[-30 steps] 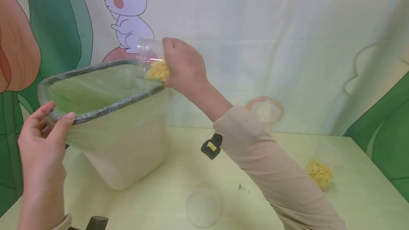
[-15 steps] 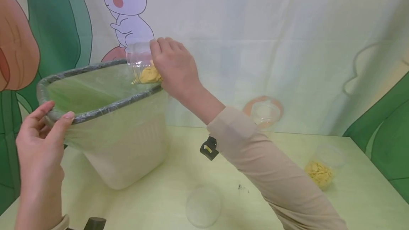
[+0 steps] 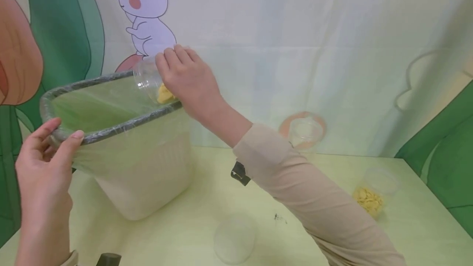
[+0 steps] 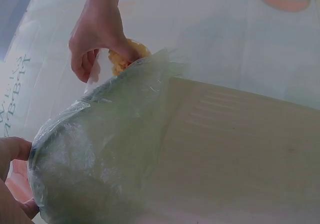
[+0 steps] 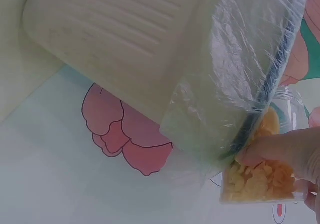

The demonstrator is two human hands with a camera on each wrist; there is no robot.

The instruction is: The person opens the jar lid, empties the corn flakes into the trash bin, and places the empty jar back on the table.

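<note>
In the head view my left hand [image 3: 46, 155] pinches the near-left rim of a beige trash bin [image 3: 148, 184], thumb outside and fingers at the edge. A thin green plastic bag [image 3: 92, 112] lines the bin and folds over its dark rim. At the bin's right end my right hand [image 3: 192, 79] grips a clear plastic jar [image 3: 143, 78], tipped with its mouth to the left over the opening. Yellow flat pieces [image 3: 165, 94] lie in the jar; the right wrist view shows many of them [image 5: 262, 181] toward its base. The bin's bottom inside is hidden.
A second clear container with yellow pieces [image 3: 368, 201] stands at the right of the table [image 3: 314, 249]. A clear round lid [image 3: 234, 239] lies at the front. Another clear round item [image 3: 306, 129] is near the printed backdrop [image 3: 295, 52]. Small dark marks [image 3: 279, 218] show on the table.
My right hand has moved left and slightly down with the jar, whose mouth now tilts farther down over the bin. The yellow pieces have shifted inside it. My left hand keeps its hold.
</note>
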